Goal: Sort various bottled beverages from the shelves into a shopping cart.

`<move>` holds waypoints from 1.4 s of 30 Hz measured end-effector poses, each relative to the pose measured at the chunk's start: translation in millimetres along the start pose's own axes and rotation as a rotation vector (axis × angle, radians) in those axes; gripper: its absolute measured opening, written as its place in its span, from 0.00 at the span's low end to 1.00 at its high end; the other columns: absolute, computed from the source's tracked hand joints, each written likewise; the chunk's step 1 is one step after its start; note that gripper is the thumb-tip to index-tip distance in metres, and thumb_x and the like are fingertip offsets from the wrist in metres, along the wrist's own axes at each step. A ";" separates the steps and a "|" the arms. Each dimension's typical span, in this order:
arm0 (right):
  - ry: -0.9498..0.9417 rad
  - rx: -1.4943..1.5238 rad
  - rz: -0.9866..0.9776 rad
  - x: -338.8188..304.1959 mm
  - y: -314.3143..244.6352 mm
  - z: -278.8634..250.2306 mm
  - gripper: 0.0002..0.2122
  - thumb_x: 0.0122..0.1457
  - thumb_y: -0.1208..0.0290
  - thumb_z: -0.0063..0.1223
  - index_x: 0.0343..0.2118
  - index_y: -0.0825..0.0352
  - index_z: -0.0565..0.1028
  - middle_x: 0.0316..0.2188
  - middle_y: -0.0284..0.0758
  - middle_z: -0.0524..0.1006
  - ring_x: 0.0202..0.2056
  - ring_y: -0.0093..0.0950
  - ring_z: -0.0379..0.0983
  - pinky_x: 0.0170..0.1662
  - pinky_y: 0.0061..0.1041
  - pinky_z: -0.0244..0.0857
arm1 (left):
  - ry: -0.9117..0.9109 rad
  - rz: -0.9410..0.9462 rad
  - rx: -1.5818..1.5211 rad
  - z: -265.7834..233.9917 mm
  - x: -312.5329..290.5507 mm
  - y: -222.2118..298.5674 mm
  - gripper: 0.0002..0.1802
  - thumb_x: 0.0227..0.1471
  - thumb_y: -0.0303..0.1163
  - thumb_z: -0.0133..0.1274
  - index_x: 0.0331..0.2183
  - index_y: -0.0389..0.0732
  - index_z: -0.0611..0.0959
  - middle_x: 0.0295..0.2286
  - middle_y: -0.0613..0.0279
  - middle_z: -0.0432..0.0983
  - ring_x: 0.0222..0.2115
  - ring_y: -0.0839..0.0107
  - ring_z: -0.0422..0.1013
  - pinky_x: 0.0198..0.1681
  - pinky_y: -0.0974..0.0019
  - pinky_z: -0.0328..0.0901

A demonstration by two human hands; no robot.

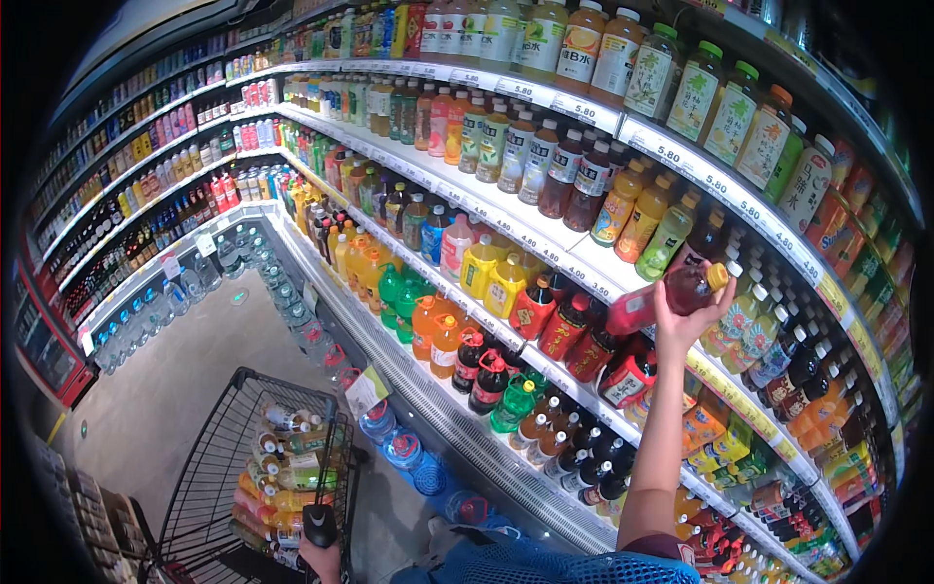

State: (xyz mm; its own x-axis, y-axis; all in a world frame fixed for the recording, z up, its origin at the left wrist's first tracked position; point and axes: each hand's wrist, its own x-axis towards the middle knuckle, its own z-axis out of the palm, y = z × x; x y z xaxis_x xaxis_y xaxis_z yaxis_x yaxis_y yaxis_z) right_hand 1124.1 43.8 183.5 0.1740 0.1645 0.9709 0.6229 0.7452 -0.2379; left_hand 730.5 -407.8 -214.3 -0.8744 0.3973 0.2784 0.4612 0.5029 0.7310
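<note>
My right hand (678, 323) is closed around a bottle of dark red drink (632, 310) with a yellow cap. It holds the bottle tilted on its side, in front of the shelf edge at right. Close behind the bottle stand a green-labelled drink bottle (664, 238) and several orange drink bottles (615, 209). At the lower edge, my left hand (321, 559) is wrapped round a black rounded handle (319, 526) at the shopping cart (238, 428); part of that hand is cut off by the frame. Inside the cart lie several drink bottles (297, 477), mostly on their sides.
Long curved shelves (545, 232) full of bottles run along the right and back. Large water bottles (402, 448) stand on the floor along the shelf base. A red-framed cooler (63, 360) is at far left. Stacked goods (88, 506) stand left of the cart.
</note>
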 end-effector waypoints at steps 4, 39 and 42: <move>-0.001 0.355 0.314 -20.2 -48.8 -24.8 0.43 0.43 0.82 0.57 0.59 0.61 0.42 0.48 0.41 0.62 0.47 0.31 0.63 0.51 0.30 0.59 | -0.164 -0.047 -0.087 -17.2 -17.9 34.7 0.22 0.24 0.30 0.61 0.29 0.34 0.77 0.25 0.46 0.74 0.30 0.47 0.71 0.34 0.55 0.65; -1.562 1.041 0.837 -336.0 -292.0 -73.0 0.31 0.42 0.73 0.64 0.49 0.69 0.60 0.39 0.36 0.70 0.37 0.23 0.70 0.41 0.24 0.65 | -0.202 -0.036 0.012 -192.8 -211.5 204.6 0.23 0.28 0.34 0.61 0.33 0.39 0.77 0.29 0.55 0.68 0.33 0.55 0.67 0.37 0.57 0.62; -1.492 1.029 0.659 -377.5 -291.0 -67.0 0.29 0.39 0.73 0.66 0.45 0.68 0.63 0.36 0.36 0.71 0.36 0.25 0.70 0.42 0.25 0.64 | -0.123 -0.235 -0.014 -195.6 -260.9 184.9 0.23 0.27 0.32 0.61 0.32 0.38 0.77 0.27 0.54 0.69 0.30 0.53 0.69 0.33 0.56 0.64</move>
State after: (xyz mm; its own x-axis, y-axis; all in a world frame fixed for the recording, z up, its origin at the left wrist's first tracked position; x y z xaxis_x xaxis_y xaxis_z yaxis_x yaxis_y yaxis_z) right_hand 928.2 -278.4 -115.5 -0.8825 0.4558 0.1163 0.0234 0.2893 -0.9569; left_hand 1014.6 -568.7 -29.9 -0.9321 0.3616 0.0224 0.2444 0.5821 0.7755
